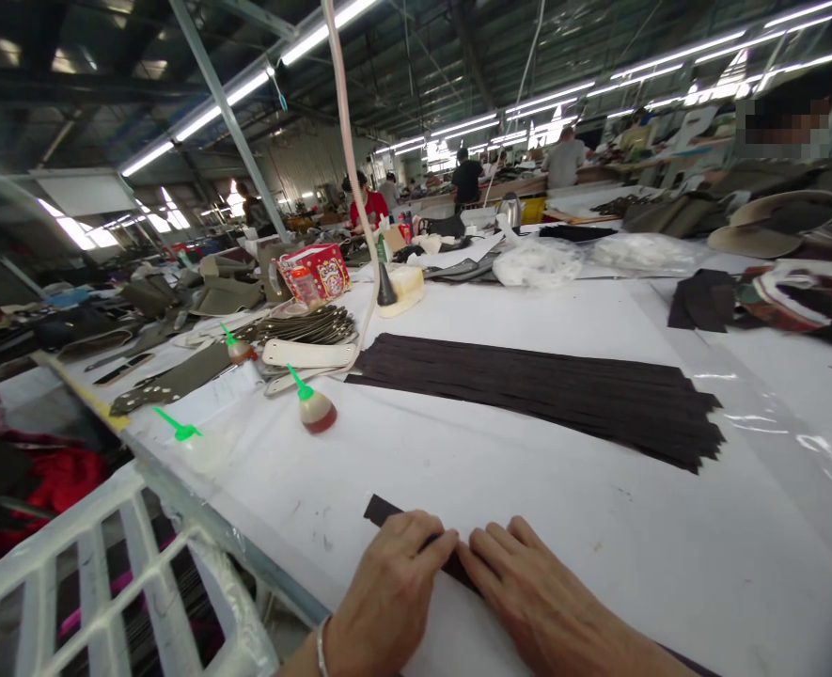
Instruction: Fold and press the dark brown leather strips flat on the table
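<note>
- The left hand (391,588) is holding the dark brown strip (382,509) between bent fingers and thumb; the right hand (521,585) is curling narrowly over the same strip, its fingertips nearly meeting the left's. How hard either is pressing, I cannot tell.
- The strip is lying on the near part of the white-topped bench (444,456), inward from the left edge where the slatted crate (158,555) is standing.
- Misalignment is seeming the likeliest fault: if one hand is pulling harder than the other, the strip could be twisting or creasing between them.
- The free end could be swinging off line, since nothing visible beyond the left hand is holding it down.
- A squeeze bottle (317,411) with a green nozzle is standing between the strip and the bench's left edge; a careless knuckle could be tipping it and wetting the strip.
- The strip's long axis is running diagonally, its free end pointing away and leftward toward the bench's left edge, the other way heading to the near right, partly under the right forearm. The stacked strips (528,387) farther in are lying more nearly crosswise.
</note>
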`<action>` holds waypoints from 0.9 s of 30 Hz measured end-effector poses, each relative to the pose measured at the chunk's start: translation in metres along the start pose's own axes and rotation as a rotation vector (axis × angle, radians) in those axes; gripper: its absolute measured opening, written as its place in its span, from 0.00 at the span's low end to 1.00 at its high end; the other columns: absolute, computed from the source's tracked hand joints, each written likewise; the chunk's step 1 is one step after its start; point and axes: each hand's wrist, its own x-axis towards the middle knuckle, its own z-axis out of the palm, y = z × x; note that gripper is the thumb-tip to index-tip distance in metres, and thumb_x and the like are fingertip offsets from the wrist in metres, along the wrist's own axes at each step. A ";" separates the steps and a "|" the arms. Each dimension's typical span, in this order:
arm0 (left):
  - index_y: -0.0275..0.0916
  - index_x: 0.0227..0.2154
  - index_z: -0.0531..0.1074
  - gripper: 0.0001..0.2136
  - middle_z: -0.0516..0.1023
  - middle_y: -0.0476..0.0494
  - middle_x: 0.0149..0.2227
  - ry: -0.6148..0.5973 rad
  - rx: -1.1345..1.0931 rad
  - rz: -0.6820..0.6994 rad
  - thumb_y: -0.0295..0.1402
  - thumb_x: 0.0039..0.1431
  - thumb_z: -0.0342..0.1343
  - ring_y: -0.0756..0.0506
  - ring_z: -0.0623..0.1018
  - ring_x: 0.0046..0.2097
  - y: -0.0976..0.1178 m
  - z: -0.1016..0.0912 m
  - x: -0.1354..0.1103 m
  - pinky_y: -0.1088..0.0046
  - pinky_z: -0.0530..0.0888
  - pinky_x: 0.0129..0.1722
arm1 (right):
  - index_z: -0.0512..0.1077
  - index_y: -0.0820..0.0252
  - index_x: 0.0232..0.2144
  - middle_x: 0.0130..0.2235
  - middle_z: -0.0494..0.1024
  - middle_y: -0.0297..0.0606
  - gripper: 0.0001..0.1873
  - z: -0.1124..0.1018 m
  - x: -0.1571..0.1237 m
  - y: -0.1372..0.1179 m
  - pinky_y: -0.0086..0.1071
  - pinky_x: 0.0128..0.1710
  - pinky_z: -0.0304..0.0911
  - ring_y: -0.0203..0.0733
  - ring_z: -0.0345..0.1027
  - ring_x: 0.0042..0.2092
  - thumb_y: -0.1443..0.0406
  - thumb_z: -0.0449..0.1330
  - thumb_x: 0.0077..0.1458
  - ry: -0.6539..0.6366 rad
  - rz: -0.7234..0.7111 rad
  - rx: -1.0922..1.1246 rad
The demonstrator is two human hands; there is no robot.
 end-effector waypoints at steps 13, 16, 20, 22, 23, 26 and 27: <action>0.38 0.55 0.66 0.22 0.71 0.37 0.49 -0.099 0.098 0.091 0.20 0.60 0.43 0.41 0.71 0.51 0.012 0.010 -0.006 0.61 0.77 0.49 | 0.67 0.65 0.43 0.36 0.68 0.36 0.15 -0.024 -0.033 0.007 0.38 0.43 0.54 0.42 0.60 0.35 0.76 0.57 0.52 -0.031 -0.005 -0.011; 0.41 0.57 0.65 0.24 0.70 0.38 0.50 -0.121 0.146 0.094 0.20 0.60 0.43 0.41 0.71 0.52 0.013 0.010 -0.007 0.61 0.76 0.49 | 0.67 0.65 0.43 0.36 0.69 0.36 0.16 -0.028 -0.045 0.009 0.39 0.43 0.54 0.42 0.60 0.35 0.76 0.58 0.50 -0.007 -0.013 -0.028; 0.44 0.59 0.62 0.26 0.69 0.38 0.50 -0.137 0.192 0.083 0.19 0.60 0.44 0.41 0.70 0.52 0.012 0.012 -0.011 0.59 0.76 0.49 | 0.67 0.64 0.42 0.36 0.69 0.36 0.16 -0.036 -0.058 0.012 0.40 0.44 0.54 0.42 0.61 0.35 0.78 0.56 0.49 0.000 0.013 -0.029; 0.46 0.60 0.61 0.27 0.69 0.38 0.50 -0.145 0.211 0.081 0.20 0.60 0.45 0.40 0.70 0.52 0.011 0.012 -0.012 0.59 0.76 0.49 | 0.66 0.63 0.42 0.35 0.69 0.36 0.18 -0.042 -0.065 0.013 0.40 0.45 0.54 0.42 0.61 0.35 0.78 0.55 0.48 0.002 0.027 -0.027; 0.47 0.60 0.61 0.27 0.68 0.38 0.50 -0.148 0.217 0.078 0.20 0.60 0.45 0.40 0.70 0.52 0.010 0.012 -0.012 0.59 0.76 0.49 | 0.66 0.63 0.42 0.35 0.69 0.36 0.18 -0.045 -0.068 0.013 0.39 0.45 0.54 0.42 0.62 0.35 0.78 0.55 0.47 0.007 0.032 -0.033; 0.48 0.60 0.62 0.27 0.68 0.38 0.50 -0.156 0.217 0.076 0.20 0.59 0.46 0.41 0.70 0.52 0.009 0.010 -0.011 0.59 0.76 0.49 | 0.65 0.62 0.40 0.35 0.69 0.36 0.18 -0.058 -0.078 0.014 0.38 0.43 0.55 0.41 0.62 0.34 0.79 0.53 0.46 0.024 0.030 -0.051; 0.48 0.59 0.62 0.27 0.69 0.38 0.49 -0.156 0.213 0.074 0.20 0.59 0.46 0.41 0.71 0.51 0.009 0.008 -0.010 0.60 0.76 0.48 | 0.65 0.62 0.40 0.35 0.69 0.36 0.18 -0.061 -0.082 0.014 0.37 0.42 0.55 0.41 0.62 0.35 0.80 0.52 0.46 0.031 0.035 -0.056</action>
